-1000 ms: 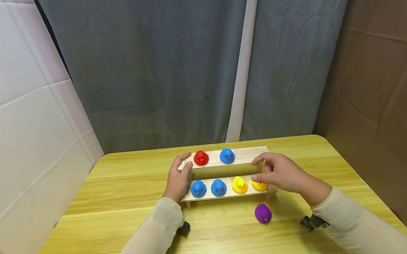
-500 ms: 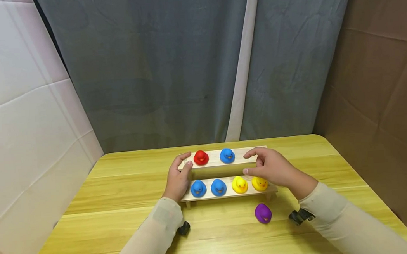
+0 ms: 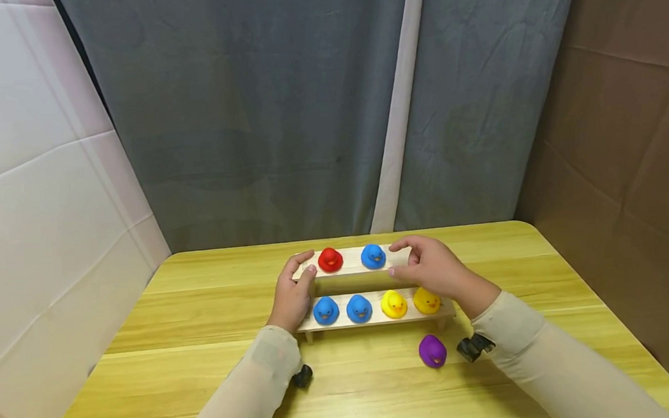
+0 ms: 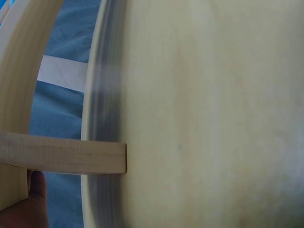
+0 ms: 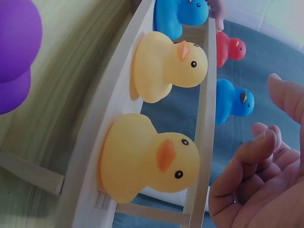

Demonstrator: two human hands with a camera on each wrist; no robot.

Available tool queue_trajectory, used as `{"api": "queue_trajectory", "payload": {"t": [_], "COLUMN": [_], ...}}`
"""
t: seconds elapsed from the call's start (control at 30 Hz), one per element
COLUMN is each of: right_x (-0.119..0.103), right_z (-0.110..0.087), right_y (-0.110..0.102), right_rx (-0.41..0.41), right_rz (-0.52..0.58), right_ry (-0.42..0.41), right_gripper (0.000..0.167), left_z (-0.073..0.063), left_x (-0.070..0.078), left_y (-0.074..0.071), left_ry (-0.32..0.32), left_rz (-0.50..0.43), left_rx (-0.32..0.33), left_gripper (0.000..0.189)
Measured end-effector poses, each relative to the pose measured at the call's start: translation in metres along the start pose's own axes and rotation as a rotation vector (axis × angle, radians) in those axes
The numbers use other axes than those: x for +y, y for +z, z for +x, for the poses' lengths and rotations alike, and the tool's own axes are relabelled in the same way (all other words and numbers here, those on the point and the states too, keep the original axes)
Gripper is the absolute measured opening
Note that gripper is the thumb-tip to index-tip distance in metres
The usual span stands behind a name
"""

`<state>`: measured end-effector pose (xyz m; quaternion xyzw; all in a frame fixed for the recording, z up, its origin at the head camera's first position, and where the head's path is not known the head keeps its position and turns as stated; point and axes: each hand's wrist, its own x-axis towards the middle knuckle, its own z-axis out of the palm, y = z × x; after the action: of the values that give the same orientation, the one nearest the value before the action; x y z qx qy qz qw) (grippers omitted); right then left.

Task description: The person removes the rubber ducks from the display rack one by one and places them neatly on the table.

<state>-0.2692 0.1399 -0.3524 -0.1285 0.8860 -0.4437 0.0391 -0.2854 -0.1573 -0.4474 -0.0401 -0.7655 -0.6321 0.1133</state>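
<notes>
A two-tier wooden rack [image 3: 352, 260] stands on the table. My left hand [image 3: 291, 298] grips the left end of its upper shelf; in the left wrist view a fingertip [image 4: 38, 185] shows against the wood. On that shelf sit a red rubber duck [image 3: 330, 260] and a blue rubber duck [image 3: 373, 256]. My right hand [image 3: 438, 270] hovers just right of the blue duck, thumb and forefinger apart, holding nothing; the right wrist view shows a gap to the duck [image 5: 230, 100]. The lower shelf bears two blue ducks [image 3: 359, 309] and two yellow ducks [image 3: 394, 304].
A purple rubber duck [image 3: 432, 351] lies on the wooden table [image 3: 205, 345] in front of the rack's right end. Grey curtain [image 3: 260, 124] hangs behind the table, with a white panel [image 3: 39, 176] on the left and a brown one [image 3: 623, 140] on the right.
My right hand has moved left and slightly back, from over the right-hand yellow duck to beside the upper blue duck. The left hand keeps its hold on the rack.
</notes>
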Motion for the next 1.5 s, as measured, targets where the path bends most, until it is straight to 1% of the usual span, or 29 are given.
{"api": "queue_trajectory", "payload": {"t": [0.1,0.37,0.83,1.1,1.2,1.33,1.5], "right_x": [-0.001,-0.006,-0.011,-0.015,-0.016,-0.019,-0.02], "right_z": [0.004,0.009,0.016,0.021,0.022,0.022,0.023], "right_y": [0.003,0.006,0.01,0.011,0.011,0.011,0.012], "right_rx": [0.007,0.01,0.009,-0.018,-0.024,-0.03,-0.03], "right_rz": [-0.01,-0.024,-0.067,-0.099,-0.115,-0.14,-0.149], "right_ry": [0.013,-0.003,0.04,0.036,0.027,0.038,0.045], "right_gripper": [0.048,0.052,0.053,0.055,0.054,0.054,0.049], "left_z": [0.0,0.0,0.0,-0.001,-0.001,0.0,0.0], "left_x": [-0.001,-0.002,-0.001,0.001,0.001,-0.001,-0.001], "left_y": [0.0,0.0,0.001,-0.001,-0.001,0.0,0.001], "left_ry": [-0.004,-0.016,0.006,-0.003,0.004,0.021,0.018], "left_rz": [-0.002,-0.009,-0.014,-0.005,-0.003,-0.013,-0.018], "left_rx": [-0.001,-0.008,-0.002,-0.002,-0.004,0.001,0.003], "left_gripper": [0.038,0.037,0.038,0.037,0.039,0.04,0.039]}}
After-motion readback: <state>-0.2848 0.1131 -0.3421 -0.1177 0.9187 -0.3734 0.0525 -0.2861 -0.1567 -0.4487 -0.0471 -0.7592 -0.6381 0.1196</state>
